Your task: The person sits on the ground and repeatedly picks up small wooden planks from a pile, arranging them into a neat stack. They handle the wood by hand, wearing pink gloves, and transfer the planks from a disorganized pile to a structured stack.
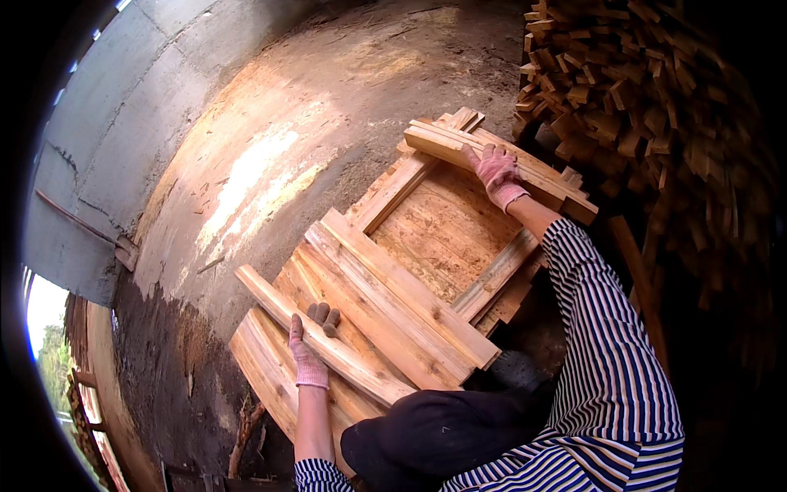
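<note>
While the left hand (307,354), in a pink glove with grey fingertips, grasps a long, narrow, pale wooden strip (361,367) with the thumb on one side and the fingers on the other, the right hand (498,174), similarly gloved, lies over a short bundle of squared pale boards (549,184). Whether its fingers clamp the bundle or merely rest there, I cannot tell.

The strip lies aslant above the left end of a low brown plank platform (447,221), its near end reaching the dark-clothed knee (426,435); the bundle crosses the platform's far right edge. A hold closer to the strip's middle would probably balance it better, and lifting it clear of the wide pale boards (385,303) beneath should spare the fingers pinching and splinters. Firm, flat pressure from the right palm would likely stop the bundle sliding over that edge.

Between the hands, the platform's middle shows bare. Beyond its far right corner rises a tall pile of cut wooden strips (648,107), best not knocked by the right elbow.
</note>
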`<action>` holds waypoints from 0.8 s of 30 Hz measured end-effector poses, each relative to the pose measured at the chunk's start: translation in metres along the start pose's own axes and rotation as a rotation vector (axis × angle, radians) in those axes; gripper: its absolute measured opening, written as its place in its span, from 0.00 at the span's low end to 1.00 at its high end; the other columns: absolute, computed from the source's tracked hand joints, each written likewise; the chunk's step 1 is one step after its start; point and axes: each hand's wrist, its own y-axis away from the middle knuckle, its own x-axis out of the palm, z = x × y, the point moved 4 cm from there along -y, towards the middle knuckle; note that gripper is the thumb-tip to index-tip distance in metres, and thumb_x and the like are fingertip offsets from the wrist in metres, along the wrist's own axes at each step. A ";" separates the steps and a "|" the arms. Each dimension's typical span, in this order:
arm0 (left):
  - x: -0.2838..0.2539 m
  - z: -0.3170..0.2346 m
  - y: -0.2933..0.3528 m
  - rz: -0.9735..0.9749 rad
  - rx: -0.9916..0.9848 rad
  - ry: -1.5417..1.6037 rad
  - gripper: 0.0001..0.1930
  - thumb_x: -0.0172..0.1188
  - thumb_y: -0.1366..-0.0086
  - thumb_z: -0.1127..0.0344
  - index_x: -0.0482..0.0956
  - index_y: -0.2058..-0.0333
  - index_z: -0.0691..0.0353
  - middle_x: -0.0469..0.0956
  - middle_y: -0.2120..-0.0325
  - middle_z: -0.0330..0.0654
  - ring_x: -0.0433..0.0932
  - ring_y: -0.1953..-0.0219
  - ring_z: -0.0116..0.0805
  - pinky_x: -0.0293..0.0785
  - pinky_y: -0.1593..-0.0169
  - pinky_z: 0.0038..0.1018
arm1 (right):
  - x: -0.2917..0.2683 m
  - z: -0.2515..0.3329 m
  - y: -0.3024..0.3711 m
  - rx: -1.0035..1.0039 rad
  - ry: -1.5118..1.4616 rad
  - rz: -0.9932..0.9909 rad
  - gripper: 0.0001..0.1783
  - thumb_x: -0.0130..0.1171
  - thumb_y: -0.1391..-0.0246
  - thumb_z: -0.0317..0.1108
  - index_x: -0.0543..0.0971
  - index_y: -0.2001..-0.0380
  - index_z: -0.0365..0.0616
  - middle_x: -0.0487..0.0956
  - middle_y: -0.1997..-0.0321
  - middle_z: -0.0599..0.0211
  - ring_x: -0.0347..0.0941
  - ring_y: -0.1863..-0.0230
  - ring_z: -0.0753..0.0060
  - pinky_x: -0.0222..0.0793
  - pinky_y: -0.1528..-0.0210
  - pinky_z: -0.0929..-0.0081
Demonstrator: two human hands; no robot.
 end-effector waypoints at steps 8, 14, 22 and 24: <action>-0.007 -0.002 -0.005 -0.016 -0.026 0.046 0.36 0.63 0.34 0.47 0.62 0.38 0.67 0.75 0.48 0.58 0.79 0.49 0.63 0.88 0.57 0.40 | -0.033 0.110 0.073 -0.398 -0.889 0.393 0.49 0.63 0.49 0.58 0.62 0.32 0.37 0.71 0.35 0.37 0.74 0.39 0.46 0.71 0.38 0.57; 0.000 0.000 -0.004 -0.006 -0.024 0.029 0.35 0.63 0.33 0.48 0.62 0.38 0.66 0.76 0.49 0.58 0.79 0.50 0.63 0.88 0.61 0.38 | 0.001 0.149 0.103 -0.297 -1.289 0.344 0.55 0.49 0.40 0.71 0.55 0.27 0.34 0.55 0.23 0.37 0.55 0.24 0.43 0.55 0.26 0.62; -0.008 0.001 -0.004 0.108 -0.075 0.097 0.32 0.65 0.35 0.48 0.69 0.43 0.68 0.78 0.52 0.55 0.78 0.53 0.57 0.85 0.59 0.37 | 0.009 0.016 0.017 -0.015 -0.259 0.175 0.33 0.41 0.29 0.35 0.56 0.25 0.81 0.58 0.23 0.51 0.64 0.30 0.48 0.63 0.35 0.53; -0.009 -0.001 -0.003 0.073 -0.064 0.090 0.32 0.62 0.33 0.46 0.69 0.43 0.67 0.78 0.52 0.54 0.79 0.53 0.59 0.85 0.59 0.35 | -0.012 0.016 0.013 0.027 -0.406 0.295 0.31 0.40 0.28 0.36 0.58 0.26 0.80 0.59 0.24 0.52 0.63 0.29 0.49 0.62 0.34 0.53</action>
